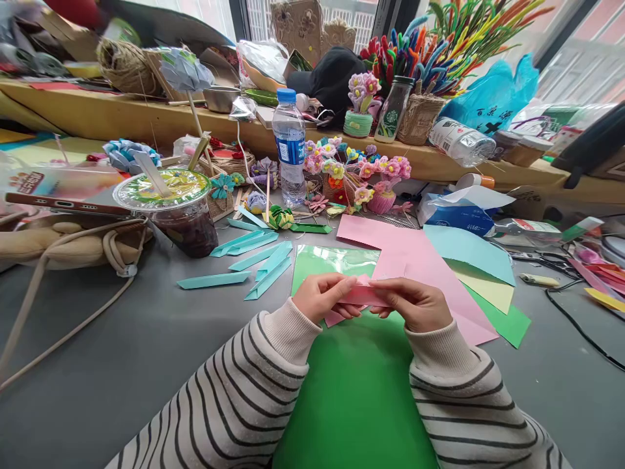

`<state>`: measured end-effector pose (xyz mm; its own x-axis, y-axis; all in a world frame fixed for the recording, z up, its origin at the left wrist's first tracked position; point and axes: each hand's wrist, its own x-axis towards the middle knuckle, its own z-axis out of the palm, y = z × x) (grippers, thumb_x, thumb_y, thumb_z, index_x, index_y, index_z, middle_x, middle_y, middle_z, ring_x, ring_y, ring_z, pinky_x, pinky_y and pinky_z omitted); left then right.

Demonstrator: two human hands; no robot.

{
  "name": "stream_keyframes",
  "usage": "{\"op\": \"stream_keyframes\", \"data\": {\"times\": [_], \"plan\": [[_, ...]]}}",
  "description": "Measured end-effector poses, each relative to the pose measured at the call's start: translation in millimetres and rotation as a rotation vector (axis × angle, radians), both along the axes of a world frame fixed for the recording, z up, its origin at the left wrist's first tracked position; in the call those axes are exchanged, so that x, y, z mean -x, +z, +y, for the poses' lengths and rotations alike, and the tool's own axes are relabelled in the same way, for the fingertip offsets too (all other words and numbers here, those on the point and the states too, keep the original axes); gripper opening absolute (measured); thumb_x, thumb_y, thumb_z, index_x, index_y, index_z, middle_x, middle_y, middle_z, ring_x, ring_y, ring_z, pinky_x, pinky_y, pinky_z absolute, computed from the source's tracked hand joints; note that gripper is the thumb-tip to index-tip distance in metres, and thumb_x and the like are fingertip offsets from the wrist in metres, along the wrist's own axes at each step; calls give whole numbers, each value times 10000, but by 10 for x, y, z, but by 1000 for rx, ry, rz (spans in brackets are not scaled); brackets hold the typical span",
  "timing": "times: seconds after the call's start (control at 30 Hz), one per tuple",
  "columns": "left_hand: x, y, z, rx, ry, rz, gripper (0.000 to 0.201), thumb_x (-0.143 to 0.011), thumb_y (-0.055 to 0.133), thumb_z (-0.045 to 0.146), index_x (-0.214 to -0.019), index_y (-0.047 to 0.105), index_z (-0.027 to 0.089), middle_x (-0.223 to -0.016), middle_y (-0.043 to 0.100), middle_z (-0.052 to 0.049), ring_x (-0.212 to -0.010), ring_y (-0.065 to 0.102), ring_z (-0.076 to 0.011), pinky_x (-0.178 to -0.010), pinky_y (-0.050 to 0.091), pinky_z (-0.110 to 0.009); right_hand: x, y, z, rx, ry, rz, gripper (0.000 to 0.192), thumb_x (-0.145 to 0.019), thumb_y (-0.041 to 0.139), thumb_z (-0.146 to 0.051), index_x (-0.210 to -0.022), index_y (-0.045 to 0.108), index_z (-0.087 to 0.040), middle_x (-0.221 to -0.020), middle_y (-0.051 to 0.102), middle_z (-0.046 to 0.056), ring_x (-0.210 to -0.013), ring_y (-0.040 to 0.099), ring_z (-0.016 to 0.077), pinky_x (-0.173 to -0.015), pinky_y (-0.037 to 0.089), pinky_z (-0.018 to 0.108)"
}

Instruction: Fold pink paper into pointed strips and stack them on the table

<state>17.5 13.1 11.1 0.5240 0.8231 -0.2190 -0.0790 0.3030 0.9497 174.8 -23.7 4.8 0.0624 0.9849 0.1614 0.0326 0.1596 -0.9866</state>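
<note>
Between my two hands is a small folded strip of pink paper (364, 296). My left hand (326, 294) pinches its left end with thumb and fingers, and my right hand (414, 301) pinches the right end the same way. Under and behind the hands lie a large pink paper sheet (415, 260) and a green sheet in a clear sleeve (327, 260). Several folded light-blue paper strips (268, 273) lie to the left of my hands. Light-blue paper (471, 251), pale yellow paper (488, 286) and green paper (508, 320) overlap at the right.
A lidded drink cup (183, 221) and a tan bag (73, 241) stand at left. Behind the strips are a water bottle (289, 150) and pipe-cleaner flowers (361, 163). A blue tissue pack (459, 212) and a black cable (576, 319) lie at right. A cluttered wooden ledge (234, 127) runs behind.
</note>
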Motion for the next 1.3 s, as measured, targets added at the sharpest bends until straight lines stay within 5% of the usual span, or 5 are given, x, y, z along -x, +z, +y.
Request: {"op": "stream_keyframes", "data": {"times": [0.23, 0.5, 1.3], "plan": [[7, -42, -1, 0, 17, -43, 311, -638, 587, 358, -798, 590, 92, -580, 625, -40, -561, 606, -141, -577, 493, -252, 4, 76, 9, 37, -29, -49, 163, -675, 575, -295, -741, 651, -166, -625, 626, 17, -435, 556, 108, -357, 446, 215], [-32, -80, -41, -121, 54, -6, 297, -594, 624, 336, -766, 607, 94, -574, 621, -42, -561, 601, -155, -571, 496, -277, -36, 61, 26, 221, 11, -174, 398, -682, 482, -500, -700, 626, -129, -325, 471, -25, -264, 396, 77, -284, 295, 198], [-9, -111, 3, -111, 59, -16, 235, -621, 614, 285, -755, 571, 97, -504, 616, -9, -514, 606, -137, -552, 500, -245, 52, 3, 38, 159, -61, -218, 273, -670, 542, -411, -612, 593, -149, -410, 509, -34, -274, 374, 50, -285, 273, 182]]}}
